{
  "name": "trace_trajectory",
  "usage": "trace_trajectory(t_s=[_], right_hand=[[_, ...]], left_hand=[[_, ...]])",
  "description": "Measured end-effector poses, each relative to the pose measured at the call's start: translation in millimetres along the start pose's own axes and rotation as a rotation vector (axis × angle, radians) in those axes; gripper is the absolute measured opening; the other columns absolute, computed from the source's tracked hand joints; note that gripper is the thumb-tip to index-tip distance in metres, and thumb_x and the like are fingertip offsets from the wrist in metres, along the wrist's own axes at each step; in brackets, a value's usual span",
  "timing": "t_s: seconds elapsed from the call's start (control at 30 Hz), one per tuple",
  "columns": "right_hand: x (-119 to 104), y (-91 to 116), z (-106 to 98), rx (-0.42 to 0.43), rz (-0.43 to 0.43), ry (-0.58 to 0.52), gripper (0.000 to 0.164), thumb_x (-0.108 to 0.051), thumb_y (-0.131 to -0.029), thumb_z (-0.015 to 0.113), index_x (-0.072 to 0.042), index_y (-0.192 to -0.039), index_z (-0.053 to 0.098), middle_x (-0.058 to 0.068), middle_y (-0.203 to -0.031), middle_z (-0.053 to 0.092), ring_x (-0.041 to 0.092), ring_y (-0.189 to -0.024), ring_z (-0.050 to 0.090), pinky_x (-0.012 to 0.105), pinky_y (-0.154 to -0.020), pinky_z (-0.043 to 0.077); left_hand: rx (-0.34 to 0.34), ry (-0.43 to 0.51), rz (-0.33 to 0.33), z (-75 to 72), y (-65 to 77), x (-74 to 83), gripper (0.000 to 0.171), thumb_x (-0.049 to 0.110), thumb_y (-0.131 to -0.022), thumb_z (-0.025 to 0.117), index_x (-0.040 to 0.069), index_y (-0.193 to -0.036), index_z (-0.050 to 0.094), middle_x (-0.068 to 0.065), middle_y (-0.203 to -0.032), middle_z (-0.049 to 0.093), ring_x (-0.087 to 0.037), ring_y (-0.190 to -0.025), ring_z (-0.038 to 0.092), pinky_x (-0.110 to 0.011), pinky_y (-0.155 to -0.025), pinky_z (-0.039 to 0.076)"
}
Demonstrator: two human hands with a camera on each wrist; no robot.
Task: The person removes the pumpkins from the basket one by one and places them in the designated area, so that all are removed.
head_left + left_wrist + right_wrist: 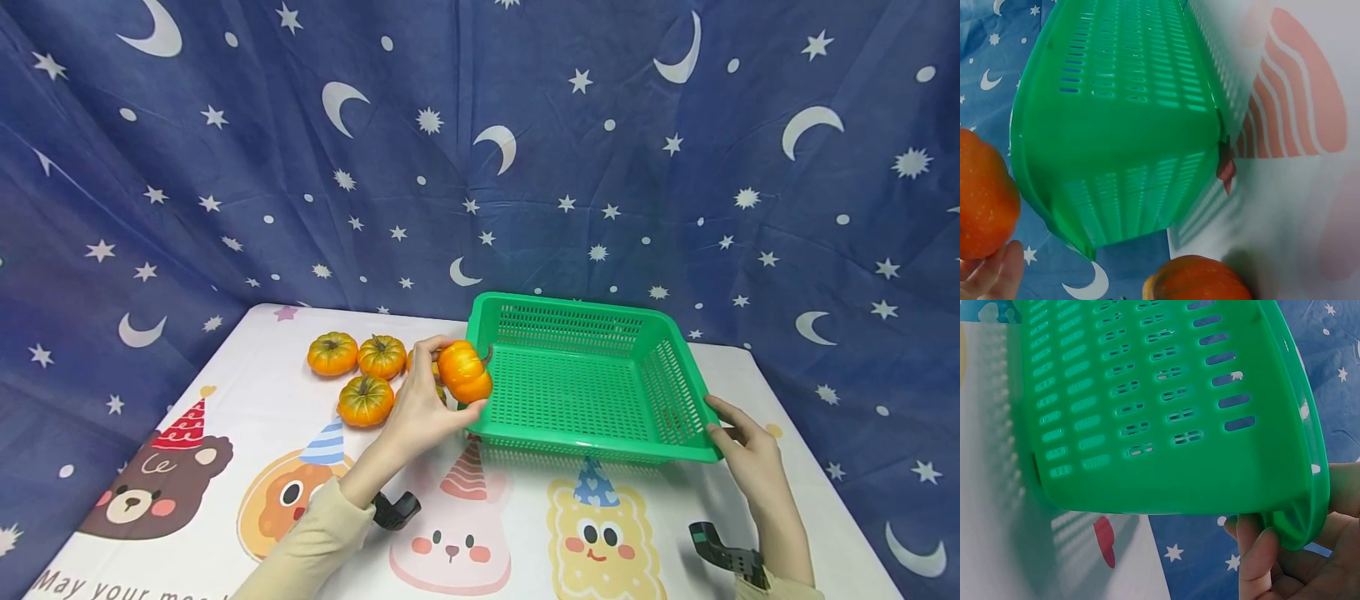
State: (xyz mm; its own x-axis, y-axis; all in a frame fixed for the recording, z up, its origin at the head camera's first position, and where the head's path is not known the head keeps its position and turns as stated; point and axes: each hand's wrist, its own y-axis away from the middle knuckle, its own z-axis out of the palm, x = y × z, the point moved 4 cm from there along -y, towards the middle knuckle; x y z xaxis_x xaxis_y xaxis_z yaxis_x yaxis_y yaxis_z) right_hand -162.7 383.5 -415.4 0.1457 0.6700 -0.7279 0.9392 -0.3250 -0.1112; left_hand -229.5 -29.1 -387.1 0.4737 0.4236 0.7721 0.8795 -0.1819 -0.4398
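My left hand [420, 408] grips a small orange pumpkin [465, 372] with a brown stem, held up at the left rim of a green plastic basket [562, 447]. In the left wrist view the pumpkin [985, 197] shows at the left edge, fingertips beneath it. My right hand [753, 454] pinches the basket's right rim near its front corner. The right wrist view shows the thumb and fingers [1260, 556] around that rim [1310, 506]. The basket's slotted floor [570, 392] shows nothing lying on it.
Left of the basket several orange pumpkins sit on the table, among them a front one [366, 401] and a far-left one [332, 354]; some are partly hidden behind my left hand. A printed white tablecloth [525, 575] covers the table. Behind hangs a blue star-and-moon curtain [420, 208].
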Motion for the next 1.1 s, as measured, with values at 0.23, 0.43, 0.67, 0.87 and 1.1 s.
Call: trace_trajectory(t_s=[0.23,0.43,0.67,0.87,1.1], right_hand=[[1,-1,1,-0.001,0.007,-0.01,0.046,-0.021,-0.1,0.045,-0.005,-0.143,0.044,0.02,-0.131,0.05,-0.014,-0.085,0.044,0.012,-0.066,0.042],[0,0,1,-0.002,0.004,-0.014,0.047,-0.021,-0.1,0.044,-0.005,-0.144,0.043,0.021,-0.132,0.049,-0.016,-0.085,0.043,0.012,-0.066,0.042],[0,0,0,-0.006,0.008,-0.012,0.047,-0.021,-0.1,0.044,-0.005,-0.144,0.043,0.021,-0.132,0.049,-0.016,-0.084,0.043,0.012,-0.066,0.042],[0,0,0,-0.008,0.011,-0.012,0.047,-0.021,-0.1,0.044,-0.005,-0.144,0.042,0.021,-0.132,0.049,-0.016,-0.084,0.043,0.012,-0.066,0.042],[-1,1,1,-0.004,0.008,-0.012,0.047,-0.021,-0.1,0.044,-0.004,-0.144,0.042,0.02,-0.131,0.049,-0.016,-0.084,0.044,0.012,-0.066,0.042]], left_hand=[[0.024,-0.001,-0.047,-5.4,7.1,-10.0,0.087,0.027,-0.067,0.084,0.018,-0.135,0.03,-0.005,-0.129,0.049,-0.025,-0.108,0.055,-0.043,-0.088,0.049],[0.035,0.048,-0.082,-10.2,13.0,-17.7,0.089,0.022,-0.067,0.086,0.017,-0.135,0.029,-0.009,-0.127,0.047,-0.026,-0.109,0.053,-0.047,-0.092,0.05],[0.059,0.064,-0.073,-19.3,17.7,-23.9,0.09,0.015,-0.068,0.085,0.015,-0.137,0.028,-0.008,-0.136,0.042,-0.026,-0.116,0.049,-0.044,-0.093,0.048],[0.084,0.028,-0.046,-28.1,19.8,-30.7,0.089,0.016,-0.067,0.085,0.018,-0.14,0.034,-0.007,-0.133,0.042,-0.023,-0.116,0.048,-0.045,-0.096,0.046],[0.134,0.014,-0.052,-39.3,21.1,-38.2,0.086,0.014,-0.068,0.084,0.013,-0.139,0.035,-0.007,-0.131,0.043,-0.022,-0.115,0.049,-0.044,-0.096,0.045]])
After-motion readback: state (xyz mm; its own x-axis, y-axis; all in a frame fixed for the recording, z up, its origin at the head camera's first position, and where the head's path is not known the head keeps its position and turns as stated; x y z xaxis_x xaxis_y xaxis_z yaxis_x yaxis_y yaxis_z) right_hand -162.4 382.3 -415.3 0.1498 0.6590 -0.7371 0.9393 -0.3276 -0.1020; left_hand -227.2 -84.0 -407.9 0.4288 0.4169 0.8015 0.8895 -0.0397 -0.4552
